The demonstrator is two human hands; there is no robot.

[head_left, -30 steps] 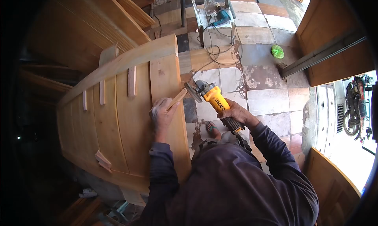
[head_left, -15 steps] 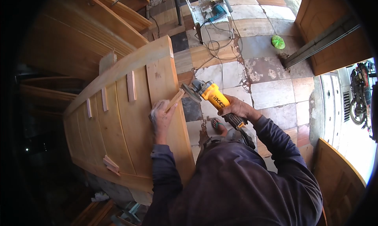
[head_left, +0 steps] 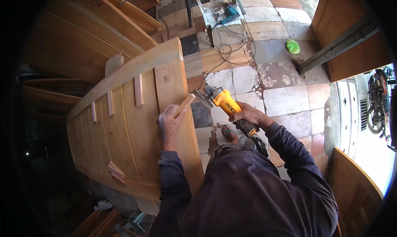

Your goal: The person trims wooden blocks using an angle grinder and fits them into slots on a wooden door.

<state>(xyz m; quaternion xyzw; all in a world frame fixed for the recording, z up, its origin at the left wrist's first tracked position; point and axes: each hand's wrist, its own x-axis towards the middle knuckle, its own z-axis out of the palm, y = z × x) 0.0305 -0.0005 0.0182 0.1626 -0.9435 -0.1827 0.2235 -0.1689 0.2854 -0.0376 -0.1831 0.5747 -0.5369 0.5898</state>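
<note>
My left hand (head_left: 168, 123) is closed around a small wooden strip (head_left: 184, 105) above the right part of a wooden door panel (head_left: 173, 82). The strip's free end points up and right, close to the disc (head_left: 203, 99) of a yellow angle grinder (head_left: 226, 103). Whether strip and disc touch, I cannot tell. Wrapped round the grinder's body is my right hand (head_left: 250, 115), with the tool tilted and its head toward the strip. Several short wooden strips lie on the panel, one of them (head_left: 138, 89) near its upper edge and a pair (head_left: 116, 171) near its lower edge.
A teal power drill (head_left: 229, 14) and its cord rest on a stand (head_left: 225, 33) at the top. On the tiled floor (head_left: 285, 100) lies a green bundle (head_left: 292, 46). Wooden panels lean at upper left and right. A motorcycle (head_left: 376, 102) stands outside at far right.
Since the half-second-old frame, the grinder's disc has shifted slightly right, away from the strip's end. Both hands keep their holds. The whole view has also shifted a little since the oldest frame.
</note>
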